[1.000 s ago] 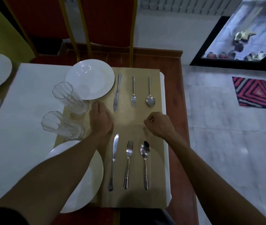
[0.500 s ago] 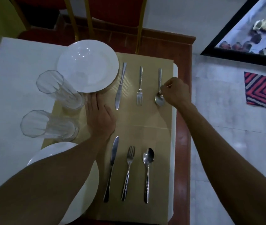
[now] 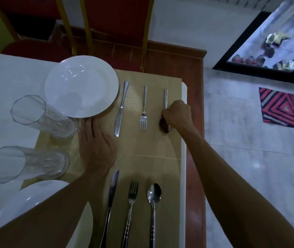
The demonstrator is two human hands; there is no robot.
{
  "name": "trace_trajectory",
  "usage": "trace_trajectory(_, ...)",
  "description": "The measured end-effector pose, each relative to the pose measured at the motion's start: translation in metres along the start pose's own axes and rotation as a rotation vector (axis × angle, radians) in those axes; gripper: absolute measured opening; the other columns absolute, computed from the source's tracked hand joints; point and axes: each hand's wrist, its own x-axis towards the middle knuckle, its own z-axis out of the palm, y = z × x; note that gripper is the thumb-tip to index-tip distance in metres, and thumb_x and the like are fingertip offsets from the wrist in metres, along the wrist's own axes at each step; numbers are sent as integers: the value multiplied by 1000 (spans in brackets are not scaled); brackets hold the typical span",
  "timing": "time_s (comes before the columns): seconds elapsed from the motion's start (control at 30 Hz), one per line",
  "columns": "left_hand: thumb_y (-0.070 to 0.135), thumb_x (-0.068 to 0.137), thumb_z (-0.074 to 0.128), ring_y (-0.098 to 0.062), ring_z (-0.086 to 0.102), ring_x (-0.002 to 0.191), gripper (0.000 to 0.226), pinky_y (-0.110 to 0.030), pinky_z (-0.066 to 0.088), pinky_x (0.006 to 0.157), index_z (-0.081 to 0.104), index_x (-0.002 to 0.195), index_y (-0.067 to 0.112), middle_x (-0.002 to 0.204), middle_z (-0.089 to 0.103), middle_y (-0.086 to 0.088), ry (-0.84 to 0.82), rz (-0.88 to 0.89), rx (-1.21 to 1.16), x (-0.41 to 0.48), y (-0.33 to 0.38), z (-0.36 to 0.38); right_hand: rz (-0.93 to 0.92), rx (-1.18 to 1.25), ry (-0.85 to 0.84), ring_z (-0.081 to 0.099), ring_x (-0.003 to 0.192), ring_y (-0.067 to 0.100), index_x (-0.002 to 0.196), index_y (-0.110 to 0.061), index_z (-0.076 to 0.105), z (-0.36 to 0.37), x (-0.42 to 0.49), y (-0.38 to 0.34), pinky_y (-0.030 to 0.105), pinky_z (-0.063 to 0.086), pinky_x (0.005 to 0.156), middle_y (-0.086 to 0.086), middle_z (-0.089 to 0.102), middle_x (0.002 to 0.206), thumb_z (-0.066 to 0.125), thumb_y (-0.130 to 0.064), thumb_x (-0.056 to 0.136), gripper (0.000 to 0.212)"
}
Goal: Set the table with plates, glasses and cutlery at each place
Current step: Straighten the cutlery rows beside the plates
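Two places lie on tan placemats [image 3: 153,145]. The far place has a white plate [image 3: 81,85], a knife [image 3: 121,110], a fork [image 3: 144,109] and a spoon [image 3: 165,99]. My right hand [image 3: 177,116] covers the far spoon's neck and its fingers pinch it. My left hand [image 3: 96,147] lies flat on the mat below the far plate. The near place has a plate [image 3: 17,204] partly under my left forearm, a knife [image 3: 111,199], a fork [image 3: 131,206] and a spoon [image 3: 153,203]. Two clear glasses [image 3: 40,117] [image 3: 26,163] stand at the left.
A white cloth [image 3: 4,83] covers the table left of the mats. The wooden table edge [image 3: 194,158] runs along the right, with tiled floor and a striped rug [image 3: 286,108] beyond. Red chairs with gold frames [image 3: 117,24] stand at the far side.
My right hand has gone from the mat's middle up to the far spoon and now closes over its neck. My left hand has stayed flat on the mat.
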Motion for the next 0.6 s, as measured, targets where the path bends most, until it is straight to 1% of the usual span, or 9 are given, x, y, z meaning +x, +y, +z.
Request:
trace_trajectory(0.17,22,98,29,-31,21,148,55,-48,23,119,33,147,0,156,31,-17,-8,-7,0,1,1,-2,17,35,8,70,66,20,84,-7,66,2,4,-1,39,63,64,6,70,77,72,-30,83,23)
trace_trajectory(0.3,21,97,32,-32,22,148,55,-50,24,118,32,147,-1,155,31,-18,-13,-12,-3,2,2,-4,16,42,9,70,65,20,84,-8,66,3,7,-2,40,63,65,5,70,76,73,-31,83,23)
trace_trajectory(0.47,24,97,28,-33,22,148,56,-49,24,118,33,147,-1,155,31,-18,-8,-9,-4,1,3,-6,1,52,-3,71,65,20,85,-8,66,3,10,-2,40,64,65,6,70,75,74,-30,85,23)
trace_trajectory(0.53,23,97,28,-33,23,147,55,-50,25,118,33,146,-1,155,32,-18,-7,-9,-7,1,3,-6,-20,46,-27,69,62,18,83,-6,66,-1,11,0,36,63,63,6,70,73,74,-31,86,26)
trace_trajectory(0.6,23,97,29,-32,24,147,55,-50,25,117,34,146,-1,155,32,-18,-6,-11,-10,1,4,-6,-35,24,-42,61,54,15,80,-6,65,-6,11,0,29,56,55,3,66,67,73,-39,85,34)
